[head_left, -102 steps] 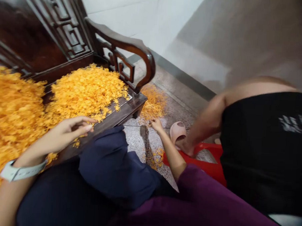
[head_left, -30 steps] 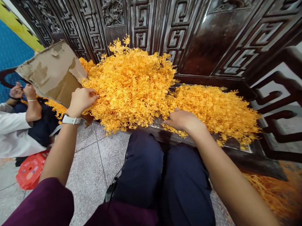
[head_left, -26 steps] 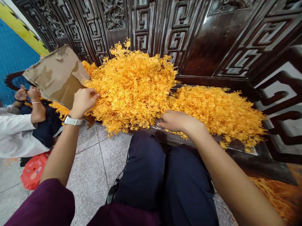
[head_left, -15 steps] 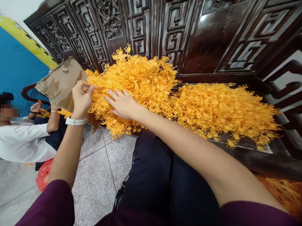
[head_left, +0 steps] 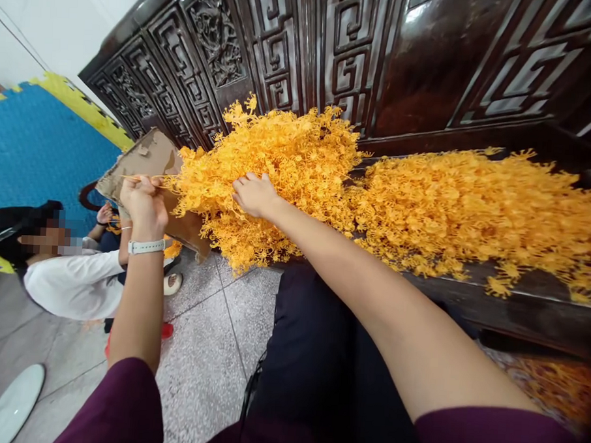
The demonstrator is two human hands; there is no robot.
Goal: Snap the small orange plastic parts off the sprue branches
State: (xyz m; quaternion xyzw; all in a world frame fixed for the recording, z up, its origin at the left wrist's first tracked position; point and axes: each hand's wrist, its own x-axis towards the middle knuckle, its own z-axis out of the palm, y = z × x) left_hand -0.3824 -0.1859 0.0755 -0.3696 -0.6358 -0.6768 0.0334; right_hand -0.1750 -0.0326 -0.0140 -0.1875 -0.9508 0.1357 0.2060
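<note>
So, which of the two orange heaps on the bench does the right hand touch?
The taller heap beside the cardboard sheet: the right hand rests on its front. The flatter, wider heap lies untouched.

The tall orange pile (head_left: 283, 156) is hiding the fingertips of the right hand (head_left: 255, 193), so its grip is not showing. The left hand (head_left: 144, 202) is covering part of the cardboard (head_left: 149, 157), and the pile is covering its other end. The thin stem (head_left: 133, 177) in the left hand is looking too skinny to make out. The long orange pile (head_left: 472, 203) is running off the right edge (so is the bench (head_left: 517, 309)). A white round thing (head_left: 3, 401) is getting cut off at the corner. The orange bits on the floor (head_left: 552, 389) are looking blurry.
</note>
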